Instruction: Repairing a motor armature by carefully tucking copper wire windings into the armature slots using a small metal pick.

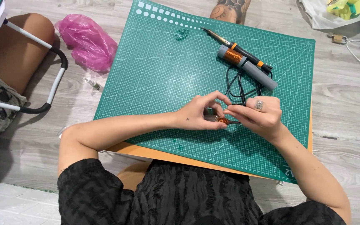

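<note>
Both hands meet over the green cutting mat [155, 83]. The left hand [198, 111] and right hand [258, 113] pinch a small copper-wound coil [221, 120] between their fingertips, near a grey tube [246, 66] and soldering iron [234, 45].

Coil tube [246, 66] beside soldering iron [230, 43] on mat [159, 79], bag [87, 41] left.

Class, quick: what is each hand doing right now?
Left hand: shut on the small copper-wound coil.
Right hand: pinching the same coil's end.
</note>
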